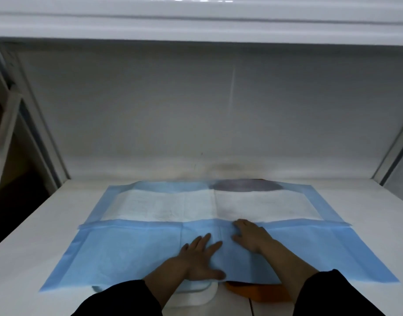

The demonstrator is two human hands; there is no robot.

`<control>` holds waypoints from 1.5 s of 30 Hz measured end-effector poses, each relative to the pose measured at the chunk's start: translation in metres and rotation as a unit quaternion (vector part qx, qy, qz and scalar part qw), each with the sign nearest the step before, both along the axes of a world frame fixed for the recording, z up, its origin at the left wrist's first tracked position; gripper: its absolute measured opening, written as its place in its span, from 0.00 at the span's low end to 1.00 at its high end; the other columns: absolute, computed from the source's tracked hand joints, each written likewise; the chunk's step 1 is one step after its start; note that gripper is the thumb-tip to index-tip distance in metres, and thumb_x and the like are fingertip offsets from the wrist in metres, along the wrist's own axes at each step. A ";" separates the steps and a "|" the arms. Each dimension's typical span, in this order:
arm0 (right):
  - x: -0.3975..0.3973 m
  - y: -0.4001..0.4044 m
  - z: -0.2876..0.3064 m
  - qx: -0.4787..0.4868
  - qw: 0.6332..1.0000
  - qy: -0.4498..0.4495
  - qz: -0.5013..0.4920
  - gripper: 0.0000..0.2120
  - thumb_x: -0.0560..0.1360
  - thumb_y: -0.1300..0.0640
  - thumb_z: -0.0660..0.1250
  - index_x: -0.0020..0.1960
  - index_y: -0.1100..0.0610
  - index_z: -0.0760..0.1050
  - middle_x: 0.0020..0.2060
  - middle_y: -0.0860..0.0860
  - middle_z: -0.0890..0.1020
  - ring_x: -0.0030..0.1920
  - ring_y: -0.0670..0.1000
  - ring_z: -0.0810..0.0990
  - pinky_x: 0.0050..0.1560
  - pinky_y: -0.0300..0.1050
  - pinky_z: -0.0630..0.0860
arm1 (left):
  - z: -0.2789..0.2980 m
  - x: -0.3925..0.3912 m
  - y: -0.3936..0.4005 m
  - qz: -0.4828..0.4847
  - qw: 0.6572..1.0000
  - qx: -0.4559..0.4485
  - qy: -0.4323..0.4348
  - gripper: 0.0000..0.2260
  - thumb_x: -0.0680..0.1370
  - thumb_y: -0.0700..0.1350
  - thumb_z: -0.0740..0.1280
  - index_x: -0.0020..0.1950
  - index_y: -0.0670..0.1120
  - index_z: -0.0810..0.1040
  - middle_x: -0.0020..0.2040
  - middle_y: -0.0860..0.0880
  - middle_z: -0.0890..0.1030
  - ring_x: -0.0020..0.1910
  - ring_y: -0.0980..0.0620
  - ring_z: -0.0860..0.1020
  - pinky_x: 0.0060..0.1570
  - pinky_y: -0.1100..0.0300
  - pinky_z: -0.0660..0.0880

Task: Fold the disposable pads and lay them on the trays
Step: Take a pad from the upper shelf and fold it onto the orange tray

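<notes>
A large blue disposable pad with a white padded centre lies spread over the white table. Its near part is folded up over itself, blue backing up. My left hand lies flat on this folded flap, fingers spread. My right hand presses flat on the flap just right of it, fingertips near the flap's far edge. A white tray and an orange tray peek out from under the pad's near edge. A dark round shape shows through the pad's far edge.
The white table ends at a grey back wall beneath a white shelf. Metal frame posts stand at the left and the right. A dark gap lies beyond the table's left edge.
</notes>
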State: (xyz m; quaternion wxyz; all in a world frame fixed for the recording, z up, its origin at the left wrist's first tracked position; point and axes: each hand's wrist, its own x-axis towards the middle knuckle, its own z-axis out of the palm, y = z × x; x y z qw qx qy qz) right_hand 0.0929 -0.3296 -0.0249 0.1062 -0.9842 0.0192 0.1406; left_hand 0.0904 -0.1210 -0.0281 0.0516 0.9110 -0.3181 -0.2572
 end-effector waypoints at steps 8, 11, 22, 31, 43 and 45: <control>0.019 -0.008 -0.012 -0.079 0.994 -0.072 -0.008 0.20 0.79 0.54 0.56 0.70 0.57 0.64 0.67 0.55 0.68 0.64 0.56 0.71 0.60 0.48 0.70 | -0.009 0.005 -0.010 0.043 0.998 0.005 -0.035 0.31 0.78 0.67 0.50 0.76 0.61 0.40 0.78 0.50 0.37 0.77 0.47 0.39 0.74 0.42 0.42; 0.023 -0.005 -0.006 -0.173 0.974 -0.142 0.041 0.15 0.77 0.58 0.60 0.62 0.59 0.71 0.57 0.57 0.76 0.53 0.56 0.78 0.48 0.47 0.72 | -0.010 0.005 -0.015 0.055 0.998 0.012 -0.033 0.31 0.78 0.67 0.48 0.76 0.61 0.39 0.78 0.49 0.36 0.77 0.47 0.38 0.74 0.42 0.41; 0.024 -0.013 -0.005 -0.234 0.959 -0.149 0.056 0.09 0.69 0.56 0.72 0.47 0.58 0.79 0.43 0.56 0.81 0.40 0.56 0.83 0.41 0.44 0.75 | -0.004 0.004 -0.020 0.073 0.997 0.023 -0.013 0.31 0.78 0.67 0.48 0.76 0.61 0.38 0.78 0.49 0.36 0.77 0.46 0.38 0.73 0.42 0.42; 0.033 -0.032 -0.017 -0.204 0.951 -0.216 0.085 0.22 0.34 0.59 0.82 0.22 0.58 0.74 0.20 0.56 0.74 0.17 0.52 0.72 0.19 0.38 0.67 | 0.002 -0.002 -0.033 -0.015 0.999 -0.002 -0.046 0.39 0.74 0.70 0.55 0.78 0.56 0.43 0.78 0.50 0.36 0.76 0.48 0.35 0.73 0.45 0.38; 0.036 -0.047 -0.014 -0.156 0.930 -0.332 0.008 0.11 0.46 0.66 0.73 0.22 0.56 0.71 0.17 0.52 0.70 0.14 0.52 0.69 0.17 0.37 0.64 | -0.014 0.001 -0.032 -0.059 0.995 -0.021 -0.075 0.64 0.43 0.79 0.24 0.77 0.59 0.46 0.78 0.51 0.40 0.76 0.50 0.36 0.72 0.44 0.36; 0.035 -0.046 -0.004 -0.166 0.920 -0.355 0.003 0.06 0.48 0.64 0.66 0.23 0.56 0.71 0.16 0.52 0.70 0.14 0.51 0.69 0.17 0.38 0.64 | -0.016 0.001 -0.035 -0.049 0.993 -0.027 -0.102 0.64 0.43 0.77 0.20 0.77 0.58 0.47 0.79 0.51 0.41 0.77 0.50 0.37 0.72 0.44 0.36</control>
